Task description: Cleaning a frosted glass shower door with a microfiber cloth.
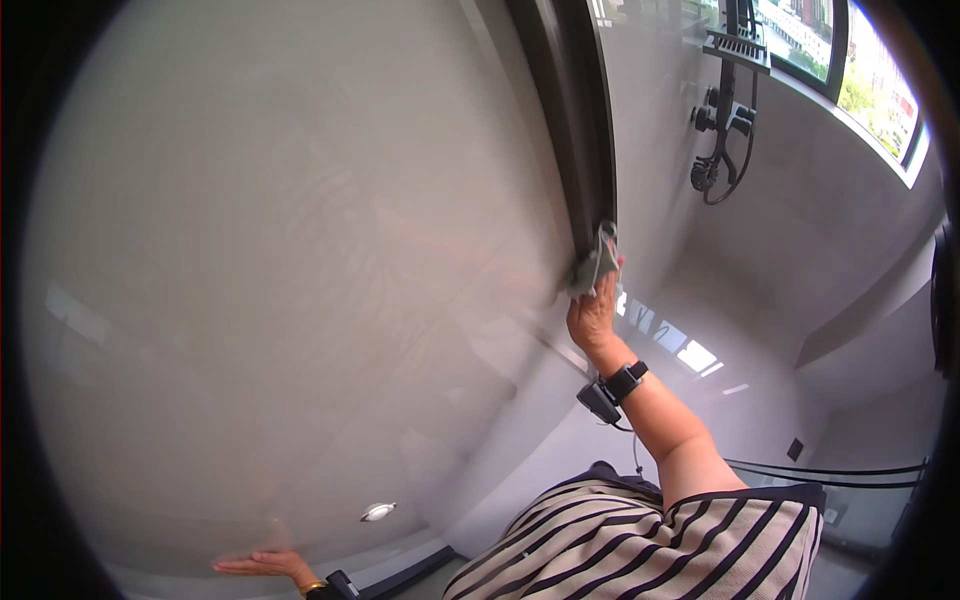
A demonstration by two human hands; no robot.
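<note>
My right hand (594,319) holds a grey-green cloth (595,270) against a dark metal frame (574,142). The frame runs upward along the edge of a large glossy light-grey wall surface (285,300). Part of the cloth blurs, and the fingers are partly hidden behind it. At the lower left, my left hand (270,562) lies flat on or close to the grey surface, fingers stretched out and nothing in it. A black strap with a dark box (600,401) sits on my right wrist.
Right of the frame, a dark shower mixer with a hose (724,120) hangs on the wall below a slotted shelf (739,51). A window (877,90) is at the upper right. A small white oval fitting (378,512) shows at lower left. Dark rails (825,472) cross the lower right.
</note>
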